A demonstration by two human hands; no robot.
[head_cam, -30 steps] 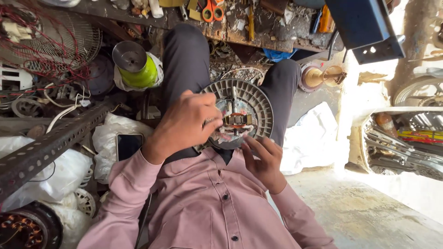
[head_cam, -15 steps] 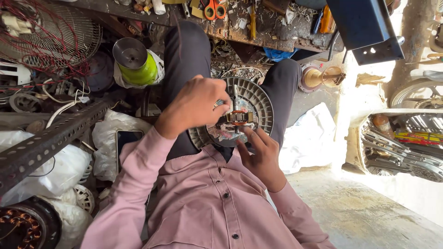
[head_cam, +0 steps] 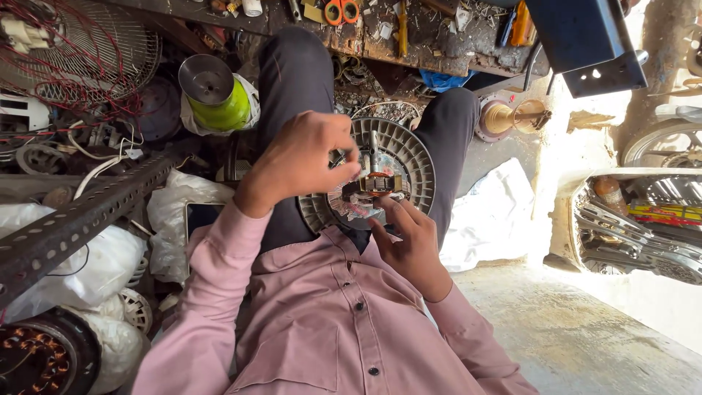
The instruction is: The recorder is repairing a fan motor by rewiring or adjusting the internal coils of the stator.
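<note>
Far left: wire fan guard [head_cam: 110, 51] tangled with red wire, a perforated metal angle bar [head_cam: 80, 219] slanting below it, white plastic bags [head_cam: 80, 271] underneath. Next, a green cylinder with a metal cap [head_cam: 216, 95] lying tilted beside the person's knee. Left hand [head_cam: 303, 161] is raised over the lap, fingers pinched together at the top of the small copper-wound motor core [head_cam: 369, 186] (what exactly the fingertips pinch is too small to tell); grip is closed on it. The core sits at the middle of a round grey ribbed fan-motor housing [head_cam: 409, 157], which rests on the lap between the dark-trousered knees. Right hand [head_cam: 409, 245] is just below, fingers curled up against the core's lower edge and the housing rim, steadying it, grip clenched loosely. Up top, cluttered desk [head_cam: 439, 33] with orange-handled scissors [head_cam: 340, 11]. Right: brass spindle part [head_cam: 512, 117] on the floor, white sheet [head_cam: 490, 219].
</note>
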